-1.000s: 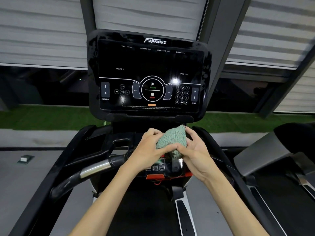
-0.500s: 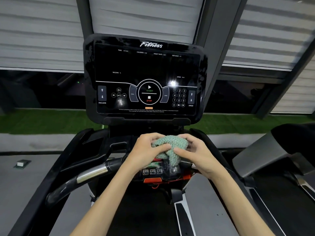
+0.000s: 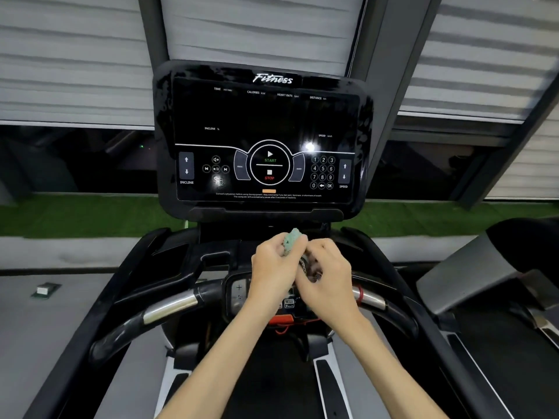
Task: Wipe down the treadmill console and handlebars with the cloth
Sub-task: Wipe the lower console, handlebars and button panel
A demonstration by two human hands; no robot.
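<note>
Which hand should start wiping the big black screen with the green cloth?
Probably the left hand. The bunched cloth sits mostly in its grip, poking out toward the console right above. The right hand only touches the cloth's side, so it would need a fresh hold first.

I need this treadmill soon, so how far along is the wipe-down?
Barely begun, it seems. Nothing looks clearly wiped: the console screen shows smudges and glare. In hand: the green cloth is bunched in the left hand, with the right hand close against it, above the lower control panel, touching no surface. Left: the screen, the left handlebar and the right handlebar.
</note>
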